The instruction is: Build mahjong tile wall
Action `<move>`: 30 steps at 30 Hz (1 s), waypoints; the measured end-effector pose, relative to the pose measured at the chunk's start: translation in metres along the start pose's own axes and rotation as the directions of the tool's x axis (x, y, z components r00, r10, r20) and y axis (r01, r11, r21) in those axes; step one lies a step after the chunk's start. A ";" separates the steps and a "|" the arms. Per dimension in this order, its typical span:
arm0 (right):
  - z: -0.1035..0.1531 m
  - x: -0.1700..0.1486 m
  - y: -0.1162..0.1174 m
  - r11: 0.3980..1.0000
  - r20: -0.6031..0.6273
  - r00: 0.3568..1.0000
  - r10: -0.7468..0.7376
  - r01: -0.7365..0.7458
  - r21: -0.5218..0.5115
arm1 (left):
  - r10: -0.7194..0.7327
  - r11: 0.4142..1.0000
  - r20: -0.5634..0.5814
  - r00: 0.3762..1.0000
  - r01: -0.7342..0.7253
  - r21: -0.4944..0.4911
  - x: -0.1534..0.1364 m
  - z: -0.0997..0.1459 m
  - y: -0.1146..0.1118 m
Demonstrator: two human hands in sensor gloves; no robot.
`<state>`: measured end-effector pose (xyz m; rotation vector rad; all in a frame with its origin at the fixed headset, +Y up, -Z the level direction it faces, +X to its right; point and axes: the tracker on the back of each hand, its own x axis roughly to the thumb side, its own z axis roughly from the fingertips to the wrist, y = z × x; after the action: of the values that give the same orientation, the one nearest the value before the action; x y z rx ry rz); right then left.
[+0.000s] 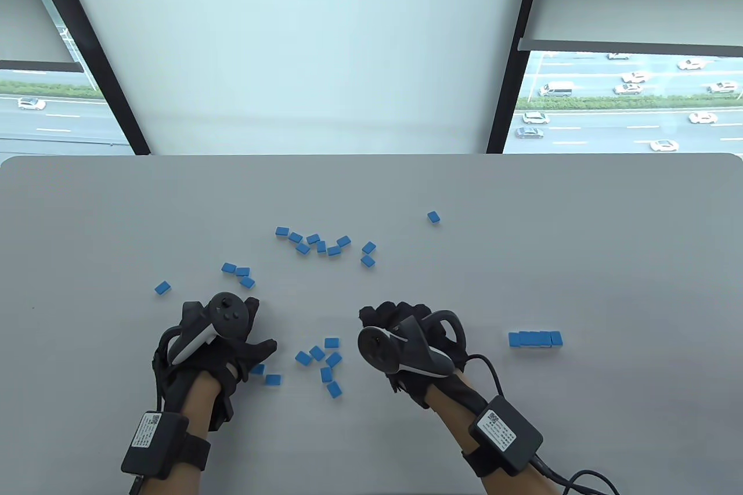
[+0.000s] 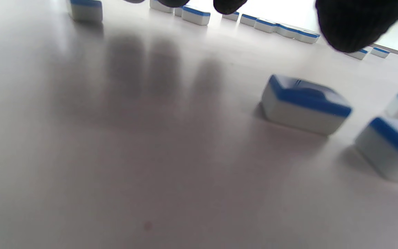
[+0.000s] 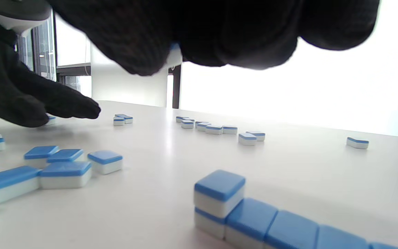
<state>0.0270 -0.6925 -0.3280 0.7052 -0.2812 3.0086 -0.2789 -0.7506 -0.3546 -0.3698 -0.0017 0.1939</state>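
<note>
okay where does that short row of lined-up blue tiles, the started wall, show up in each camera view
Table view: the started wall lies at right of centre, to the right of the right hand.
Left wrist view: not in it, as far as I can tell; only loose tiles show.
Right wrist view: bottom right, one tile stacked on its near end.
Shared landmark: the lone tile far across the table, also at right in the right wrist view.

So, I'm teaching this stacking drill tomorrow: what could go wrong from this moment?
The wall has just one stacked tile at its end, and a clumsy placement could knock it off. The right hand seems to hold a tile, mostly hidden, which might slip. The left hand hovers by loose tiles and may scatter them.
</note>
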 end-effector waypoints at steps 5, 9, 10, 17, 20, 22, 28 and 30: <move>0.001 -0.027 0.002 1.000 -0.085 0.996 0.021 -0.020 0.010 | 0.001 1.000 0.004 1.000 -0.001 0.001 0.000 -0.001 0.000; 0.000 -0.036 0.016 0.990 -0.115 0.991 0.072 -0.057 0.131 | 0.003 1.000 0.004 1.000 -0.003 0.002 -0.001 -0.001 -0.001; 0.000 -0.037 0.019 0.987 -0.114 0.991 0.077 -0.059 0.150 | 0.004 1.000 0.004 1.000 -0.004 0.002 -0.001 -0.001 -0.001; -0.001 -0.038 0.034 0.961 -0.119 0.990 0.080 -0.045 0.272 | 0.003 1.000 0.009 1.000 -0.003 0.005 -0.001 -0.001 -0.002; -0.002 -0.036 0.038 0.954 -0.115 0.991 0.073 -0.036 0.298 | 0.000 1.000 0.011 1.000 0.000 0.006 -0.001 -0.001 -0.002; -0.002 -0.035 0.040 0.952 -0.110 0.991 0.075 -0.038 0.304 | -0.003 1.000 0.010 1.000 0.003 0.009 -0.001 -0.001 -0.001; -0.002 -0.032 0.045 0.947 -0.107 0.990 0.086 -0.048 0.318 | -0.003 1.000 0.010 1.000 0.002 0.018 -0.001 0.000 -0.001; -0.002 -0.032 0.045 0.947 -0.111 0.991 0.082 -0.042 0.319 | -0.003 1.000 0.012 1.000 0.003 0.021 -0.001 0.000 -0.001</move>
<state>0.0517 -0.7362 -0.3515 0.5312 0.1930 3.1761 -0.2799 -0.7514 -0.3543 -0.3477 -0.0122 0.1934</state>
